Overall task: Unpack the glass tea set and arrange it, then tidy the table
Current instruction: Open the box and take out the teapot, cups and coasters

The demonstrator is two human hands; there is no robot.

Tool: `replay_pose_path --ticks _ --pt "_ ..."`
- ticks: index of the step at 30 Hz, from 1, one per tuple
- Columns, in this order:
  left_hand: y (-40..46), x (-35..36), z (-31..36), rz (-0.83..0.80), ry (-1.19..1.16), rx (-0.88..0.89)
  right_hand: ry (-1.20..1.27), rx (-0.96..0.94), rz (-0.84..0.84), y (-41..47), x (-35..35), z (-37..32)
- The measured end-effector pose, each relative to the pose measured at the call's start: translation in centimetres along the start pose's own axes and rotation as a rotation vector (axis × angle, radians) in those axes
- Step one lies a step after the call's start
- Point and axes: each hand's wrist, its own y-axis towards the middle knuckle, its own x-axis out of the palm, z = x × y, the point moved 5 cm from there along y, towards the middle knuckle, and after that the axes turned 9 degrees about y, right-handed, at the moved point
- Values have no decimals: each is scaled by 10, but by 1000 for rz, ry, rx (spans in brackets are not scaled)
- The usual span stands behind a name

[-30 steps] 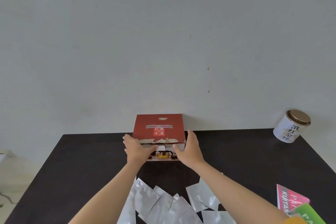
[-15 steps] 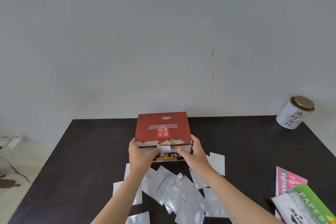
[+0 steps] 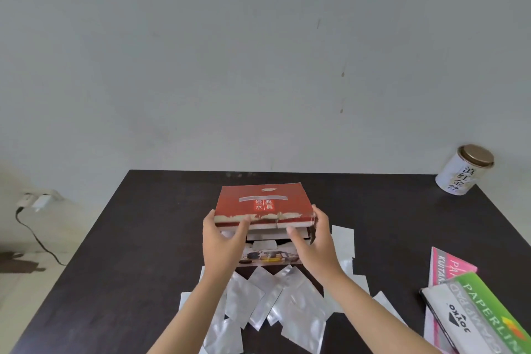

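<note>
Item: red box, centre frame on dark table, still sealed. My left hand and right hand grip its front corners, fingers curled. Step: opening. Next, I judge: lift the lid flap evenly; glass presumably inside.

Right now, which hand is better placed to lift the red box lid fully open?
Probably the left hand: its fingers already hook under the front edge of the red cardboard lid. The right hand grips the box's right corner, steadying it.
</note>
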Motion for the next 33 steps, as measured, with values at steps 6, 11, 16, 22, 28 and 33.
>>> replay_pose_path --ticks 6,11,16,22,28,33 --pt "32 -2 53 -31 -122 152 -4 -188 -6 55 11 -44" --pt "68 26 48 -179 270 313 -330 -210 -36 89 24 -38" --pt "90 48 11 -284 741 435 -744 -129 -231 97 31 2" --pt "95 49 2 -193 679 410 -1048 -243 -355 95 42 10" --pt "95 43 0 -116 631 365 -1191 -591 -717 96 64 -3" --pt "96 40 -2 -117 590 327 -1286 -671 -892 107 82 -17"
